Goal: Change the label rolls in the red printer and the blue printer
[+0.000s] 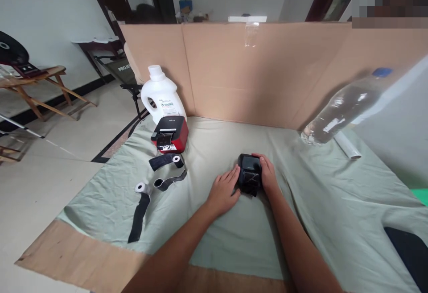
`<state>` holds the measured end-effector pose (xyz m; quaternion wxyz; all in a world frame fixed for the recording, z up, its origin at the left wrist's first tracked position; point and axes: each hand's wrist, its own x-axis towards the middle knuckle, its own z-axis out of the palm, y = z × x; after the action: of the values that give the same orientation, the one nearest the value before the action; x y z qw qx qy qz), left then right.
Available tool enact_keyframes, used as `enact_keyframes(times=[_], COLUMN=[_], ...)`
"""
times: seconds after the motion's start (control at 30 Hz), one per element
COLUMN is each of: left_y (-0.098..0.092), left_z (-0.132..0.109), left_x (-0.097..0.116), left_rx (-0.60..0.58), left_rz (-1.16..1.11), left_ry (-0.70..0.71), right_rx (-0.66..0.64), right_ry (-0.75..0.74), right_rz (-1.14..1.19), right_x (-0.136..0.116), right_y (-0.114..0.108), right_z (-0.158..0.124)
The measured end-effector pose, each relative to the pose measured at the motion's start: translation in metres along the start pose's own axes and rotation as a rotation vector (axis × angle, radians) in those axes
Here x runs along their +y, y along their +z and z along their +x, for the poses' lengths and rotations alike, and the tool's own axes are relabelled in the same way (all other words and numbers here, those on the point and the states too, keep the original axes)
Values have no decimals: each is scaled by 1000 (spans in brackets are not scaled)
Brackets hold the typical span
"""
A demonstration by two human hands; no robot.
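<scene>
A small black label printer [250, 164] sits on the green cloth in front of me, with a strip of dark shiny paper hanging from its front. My left hand [224, 191] presses against its left side, fingers together. Around its right side and rear corner curls my right hand [268, 173]. Left of the hands lie several paper rolls, partly unwound with blackened strips: one roll [142, 188] nearer me, another roll [177, 161] beside the red printer, and a loose curled strip [170, 181] between them.
A red and black printer [170, 133] stands at the left before a white jug [163, 94]. Cardboard [227, 74] walls off the back. A large clear bottle [344, 108] leans at the right above a white tube [347, 145]. A dark flat object [408, 255] lies at lower right.
</scene>
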<state>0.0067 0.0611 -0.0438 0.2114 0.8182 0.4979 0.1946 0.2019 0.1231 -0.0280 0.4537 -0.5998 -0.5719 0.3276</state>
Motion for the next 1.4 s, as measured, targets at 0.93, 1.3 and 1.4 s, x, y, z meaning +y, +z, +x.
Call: enact_keyframes(times=[0.93, 1.3, 1.4], left_y=[-1, -1, -2], left_z=[0, 3, 3], left_x=[0, 2, 3], left_rx=[-16, -7, -6], left_rz=[-27, -11, -14], left_ry=[-43, -62, -65], right_rx=[59, 66, 70], right_ry=[-141, -159, -162], right_rz=[102, 127, 143], right_x=[17, 19, 19], right_y=[6, 8, 9], right_z=[10, 12, 12])
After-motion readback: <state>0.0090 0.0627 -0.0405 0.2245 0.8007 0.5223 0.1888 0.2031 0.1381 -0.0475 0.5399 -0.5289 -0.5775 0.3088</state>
